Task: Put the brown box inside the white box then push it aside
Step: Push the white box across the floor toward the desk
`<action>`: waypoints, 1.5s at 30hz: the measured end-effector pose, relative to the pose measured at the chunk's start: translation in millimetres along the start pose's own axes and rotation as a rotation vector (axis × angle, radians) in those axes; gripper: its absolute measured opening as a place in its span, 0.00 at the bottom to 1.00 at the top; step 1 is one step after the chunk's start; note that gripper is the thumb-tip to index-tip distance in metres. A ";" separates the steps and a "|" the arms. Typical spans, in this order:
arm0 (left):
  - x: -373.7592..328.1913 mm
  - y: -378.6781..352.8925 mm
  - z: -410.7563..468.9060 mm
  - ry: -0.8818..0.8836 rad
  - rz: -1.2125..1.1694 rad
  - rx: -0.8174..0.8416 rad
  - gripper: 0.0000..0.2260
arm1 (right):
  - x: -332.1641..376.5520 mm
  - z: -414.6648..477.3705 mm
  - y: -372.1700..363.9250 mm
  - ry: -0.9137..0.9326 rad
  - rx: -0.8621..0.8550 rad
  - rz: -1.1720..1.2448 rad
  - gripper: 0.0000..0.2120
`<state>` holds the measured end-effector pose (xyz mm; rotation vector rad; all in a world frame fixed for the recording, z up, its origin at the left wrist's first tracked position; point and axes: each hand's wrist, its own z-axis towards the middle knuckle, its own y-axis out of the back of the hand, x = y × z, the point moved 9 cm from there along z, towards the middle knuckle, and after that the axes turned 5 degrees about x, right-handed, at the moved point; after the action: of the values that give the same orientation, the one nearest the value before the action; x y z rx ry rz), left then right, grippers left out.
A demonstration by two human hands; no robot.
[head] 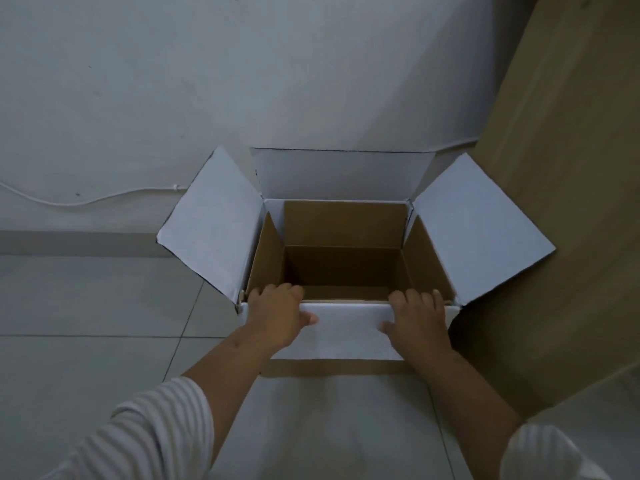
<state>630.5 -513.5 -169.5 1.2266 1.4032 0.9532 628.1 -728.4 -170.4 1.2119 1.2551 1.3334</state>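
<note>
The white box (pixel 346 337) stands on the tiled floor against the wall, with its left, far and right flaps spread open. The brown box (pixel 343 223) sits inside it, open at the top, its brown walls lining the inside and its bottom in shadow. My left hand (pixel 277 315) grips the near rim at the left, fingers hooked over the edge and thumb on the white front flap. At the right end of the same rim, my right hand (pixel 420 318) holds on in the same way.
A grey wall (pixel 242 81) rises right behind the box. A white cable (pixel 79 202) runs along its foot at the left. A tall brown panel (pixel 561 168) stands close against the box's right side. Tiled floor (pixel 86 323) spreads to the left and near me.
</note>
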 end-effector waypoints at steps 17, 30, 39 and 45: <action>-14.9 8.0 30.8 -0.004 0.022 -0.110 0.19 | -17.8 39.6 2.3 -0.034 -0.032 0.045 0.18; -20.2 10.2 55.6 -0.014 0.025 -0.097 0.20 | -26.4 66.2 1.7 -0.028 -0.020 0.045 0.18; -19.1 10.0 62.7 0.002 0.033 -0.095 0.19 | -26.3 74.3 1.7 -0.014 -0.010 0.048 0.17; -18.5 8.3 60.7 -0.011 0.040 -0.091 0.20 | -26.5 69.4 0.5 0.005 -0.012 0.030 0.19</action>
<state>691.4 -533.3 -169.6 1.1945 1.3164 1.0254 699.9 -747.6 -171.8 1.2241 1.2352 1.3638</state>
